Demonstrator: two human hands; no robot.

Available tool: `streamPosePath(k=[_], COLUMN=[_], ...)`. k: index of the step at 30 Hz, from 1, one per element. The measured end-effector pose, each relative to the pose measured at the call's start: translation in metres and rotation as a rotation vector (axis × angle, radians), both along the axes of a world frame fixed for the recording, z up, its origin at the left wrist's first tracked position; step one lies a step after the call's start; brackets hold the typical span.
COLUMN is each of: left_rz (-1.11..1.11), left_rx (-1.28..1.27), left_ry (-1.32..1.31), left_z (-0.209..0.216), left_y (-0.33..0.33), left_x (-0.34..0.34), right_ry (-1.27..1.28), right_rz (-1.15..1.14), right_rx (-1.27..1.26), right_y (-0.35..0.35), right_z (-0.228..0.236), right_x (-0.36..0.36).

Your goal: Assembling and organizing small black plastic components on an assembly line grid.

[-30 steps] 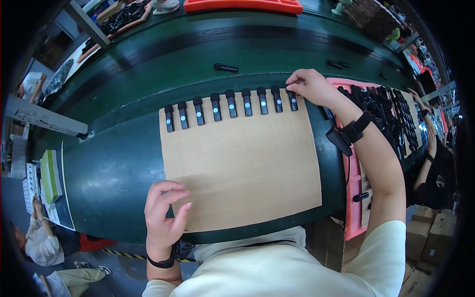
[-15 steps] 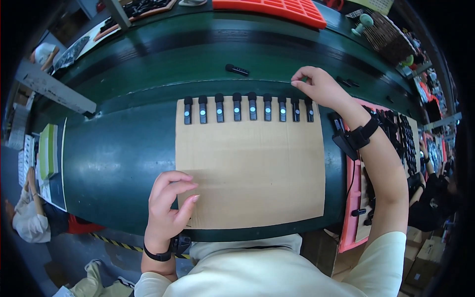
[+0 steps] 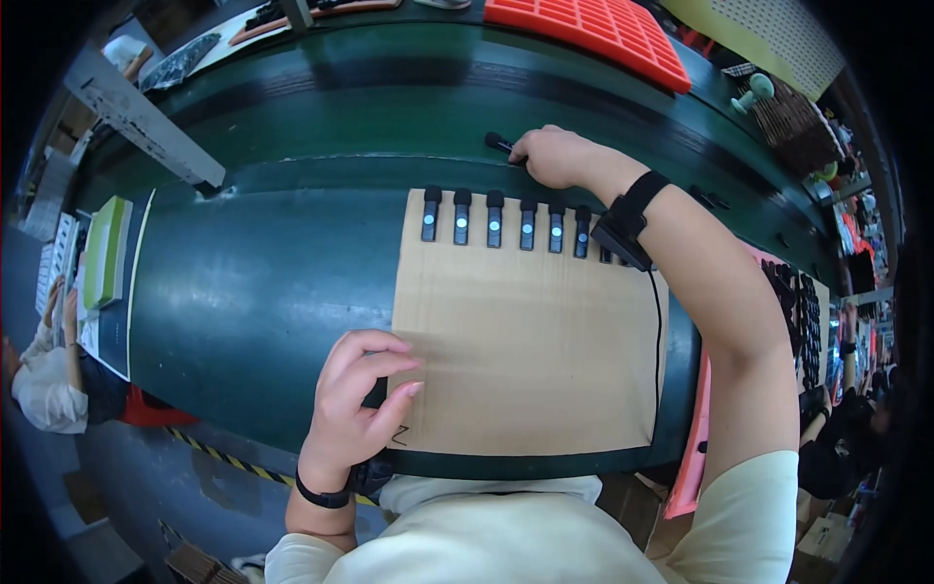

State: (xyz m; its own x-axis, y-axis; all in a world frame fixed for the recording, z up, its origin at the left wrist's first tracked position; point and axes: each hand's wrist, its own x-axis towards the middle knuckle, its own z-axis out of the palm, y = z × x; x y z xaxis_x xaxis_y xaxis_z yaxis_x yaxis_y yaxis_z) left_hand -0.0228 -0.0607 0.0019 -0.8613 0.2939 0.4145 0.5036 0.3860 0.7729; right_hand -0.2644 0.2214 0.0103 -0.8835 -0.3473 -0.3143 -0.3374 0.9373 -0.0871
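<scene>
My right hand (image 3: 556,158) reaches across to the far side, its fingers pinched on one end of a small black clip-on microphone (image 3: 498,142) that lies on the dark green belt. Its foam-covered head points left, out from the fingertips. Just nearer to me, a row of similar black microphones (image 3: 461,222), each with a pale round dot, lines the far edge of a cardboard sheet (image 3: 525,370). My right forearm and wristband cover the right end of that row. My left hand (image 3: 360,394) hovers by the sheet's left edge, fingers curved and apart, holding nothing.
A red compartment tray (image 3: 593,39) lies beyond the belt. A metal post (image 3: 146,122) stands at the left, near a green and white box (image 3: 105,253). Right of my arm is a pink tray (image 3: 689,457) beside more black microphones (image 3: 809,321). Other people sit at both sides.
My right hand has moved left and lowered onto the loose microphone, closing its fingers on it. The whole view has shifted, and my left hand keeps its curved, empty pose.
</scene>
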Motion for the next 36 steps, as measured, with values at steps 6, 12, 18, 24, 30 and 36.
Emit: streamPosePath(k=[6, 12, 18, 24, 30, 36], left_rz=[-0.021, 0.165, -0.144, -0.241, -0.243, -0.273], left_rx=[0.005, -0.027, -0.056, 0.07, 0.142, 0.015], left_ry=[0.051, 0.184, 0.078, 0.036, 0.116, 0.081], left_z=[0.005, 0.03, 0.042, 0.031, 0.03, 0.026], left_y=[-0.004, 0.011, 0.03, 0.049, 0.074, 0.074], left_x=[-0.008, -0.014, -0.006, 0.012, 0.022, 0.027], right_ry=[-0.028, -0.368, -0.703, -0.394, 0.189, 0.218], right_rz=[-0.004, 0.094, 0.002, -0.252, -0.055, -0.081], right_rx=[-0.19, -0.82, -1.134, -1.345, -1.257, -1.347], right_y=[-0.008, -0.011, -0.006, -0.006, -0.001, 0.004], right_z=[0.021, 0.059, 0.073, 0.057, 0.021, 0.009], right_x=[0.007, 0.105, 0.217, 0.275, 0.298, 0.303])
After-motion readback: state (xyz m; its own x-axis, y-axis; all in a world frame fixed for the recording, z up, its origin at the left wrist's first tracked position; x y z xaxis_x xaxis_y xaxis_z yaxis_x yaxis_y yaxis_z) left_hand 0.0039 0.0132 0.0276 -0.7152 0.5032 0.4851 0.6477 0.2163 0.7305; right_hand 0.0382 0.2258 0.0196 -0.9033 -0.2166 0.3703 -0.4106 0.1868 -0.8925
